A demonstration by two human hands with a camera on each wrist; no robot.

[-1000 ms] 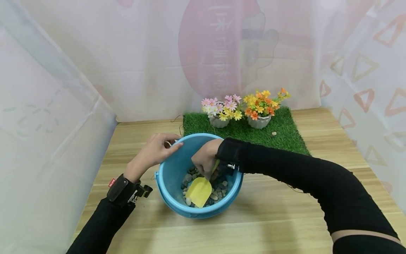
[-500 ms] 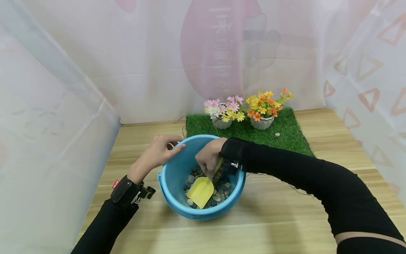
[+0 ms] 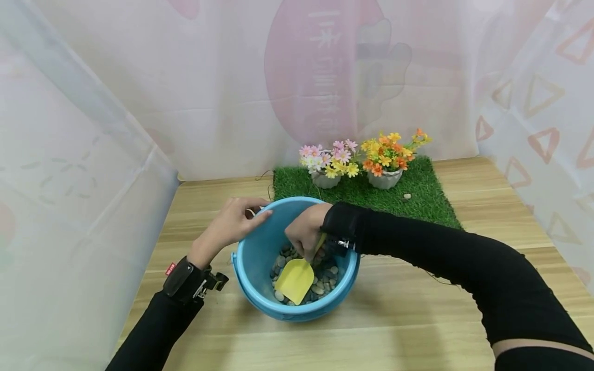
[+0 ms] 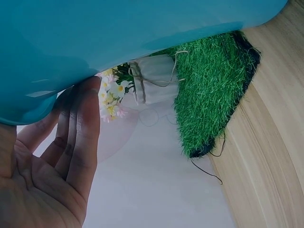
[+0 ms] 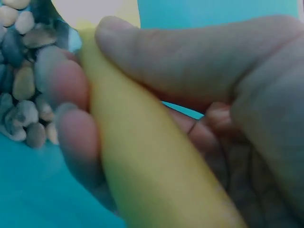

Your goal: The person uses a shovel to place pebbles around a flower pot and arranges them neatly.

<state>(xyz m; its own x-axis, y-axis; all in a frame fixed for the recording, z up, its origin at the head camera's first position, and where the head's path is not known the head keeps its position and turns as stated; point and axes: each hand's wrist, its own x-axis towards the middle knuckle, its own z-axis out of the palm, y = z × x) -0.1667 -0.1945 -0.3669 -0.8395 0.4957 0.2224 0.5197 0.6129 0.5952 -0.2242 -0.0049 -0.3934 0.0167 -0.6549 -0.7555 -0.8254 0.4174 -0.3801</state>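
Note:
A blue bucket (image 3: 243, 283) stands on the wooden table, with grey and tan pebbles (image 3: 320, 286) on its bottom. My left hand (image 3: 232, 221) holds the bucket's far left rim, thumb over the edge and fingers along the outer wall, as the left wrist view shows. Inside the bucket, my right hand (image 3: 306, 232) grips the handle (image 5: 142, 142) of a yellow toy shovel (image 3: 295, 281). Thumb and fingers curl round that handle in the right wrist view. The shovel's blade lies over the pebbles, tilted down toward the near wall.
Behind the bucket lies an artificial grass mat (image 3: 431, 190). On it stand a pot of pink, white and yellow flowers (image 3: 327, 159), a pot of orange and yellow flowers (image 3: 387, 154) and one loose pebble (image 3: 407, 196). Printed cloth walls (image 3: 223, 103) enclose the table (image 3: 371, 335).
The head view has shifted slightly, moving the whole scene a little to the right in frame. Both hands keep their holds, and the shovel stays nearly still over the pebbles.

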